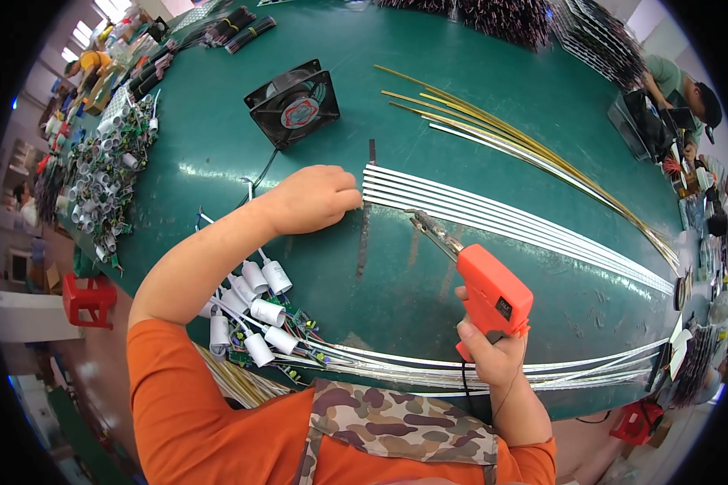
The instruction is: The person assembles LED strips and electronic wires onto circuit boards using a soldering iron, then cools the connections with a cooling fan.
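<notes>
Several narrow white strips (461, 204) lie side by side across the green table. At their left ends is my left hand (319, 198), its fingers curled and closed; whatever is in them is hidden. My right hand (493, 349) grips the handle of a red soldering gun (497, 291). The gun's dark tip (421, 218) points up and left, just below the nearest strip near the left ends. Under my left forearm lies a cluster of white cylindrical sockets (267, 311) with green circuit boards and wires.
A black fan (291, 105) stands beyond my left hand. Gold-edged strips (501, 133) lie farther back, and more strips (493, 376) run along the front edge. Many sockets (105, 182) are heaped at left. Wire bundles (510, 20) lie at the back. A person (675, 89) works at right.
</notes>
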The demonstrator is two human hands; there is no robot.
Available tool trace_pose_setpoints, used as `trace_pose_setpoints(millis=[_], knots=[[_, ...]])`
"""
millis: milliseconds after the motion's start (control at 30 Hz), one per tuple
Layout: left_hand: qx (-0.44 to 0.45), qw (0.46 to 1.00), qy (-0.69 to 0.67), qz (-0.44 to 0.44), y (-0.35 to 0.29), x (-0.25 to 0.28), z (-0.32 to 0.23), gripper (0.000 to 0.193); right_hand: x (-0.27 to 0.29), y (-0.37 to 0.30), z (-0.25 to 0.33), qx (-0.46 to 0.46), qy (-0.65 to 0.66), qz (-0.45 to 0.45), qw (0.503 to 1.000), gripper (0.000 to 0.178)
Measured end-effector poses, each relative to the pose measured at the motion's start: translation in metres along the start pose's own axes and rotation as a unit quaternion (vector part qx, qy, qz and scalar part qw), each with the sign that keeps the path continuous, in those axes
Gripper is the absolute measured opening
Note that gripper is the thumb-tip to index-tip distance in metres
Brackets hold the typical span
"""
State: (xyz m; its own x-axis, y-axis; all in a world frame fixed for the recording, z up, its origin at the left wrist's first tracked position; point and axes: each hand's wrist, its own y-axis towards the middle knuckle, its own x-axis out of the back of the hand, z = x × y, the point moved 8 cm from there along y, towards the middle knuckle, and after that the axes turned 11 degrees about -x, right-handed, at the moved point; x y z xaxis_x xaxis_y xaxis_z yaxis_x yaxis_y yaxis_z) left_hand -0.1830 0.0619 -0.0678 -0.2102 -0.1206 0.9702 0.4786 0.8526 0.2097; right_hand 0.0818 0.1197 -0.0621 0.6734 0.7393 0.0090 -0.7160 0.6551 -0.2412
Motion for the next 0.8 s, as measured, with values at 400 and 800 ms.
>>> trace_pose_setpoints(millis=[400, 800], knots=[[0.141, 0.985, -0.051, -0.085, -0.009, -0.001, 0.014, 0.01, -0.014, 0.006, -0.003, -0.009, -0.022, 0.022, 0.999, 0.043], [0.129, 0.987, -0.021, -0.091, -0.008, -0.001, 0.011, 0.006, -0.04, 0.035, 0.006, 0.013, -0.149, 0.016, 0.989, 0.041]])
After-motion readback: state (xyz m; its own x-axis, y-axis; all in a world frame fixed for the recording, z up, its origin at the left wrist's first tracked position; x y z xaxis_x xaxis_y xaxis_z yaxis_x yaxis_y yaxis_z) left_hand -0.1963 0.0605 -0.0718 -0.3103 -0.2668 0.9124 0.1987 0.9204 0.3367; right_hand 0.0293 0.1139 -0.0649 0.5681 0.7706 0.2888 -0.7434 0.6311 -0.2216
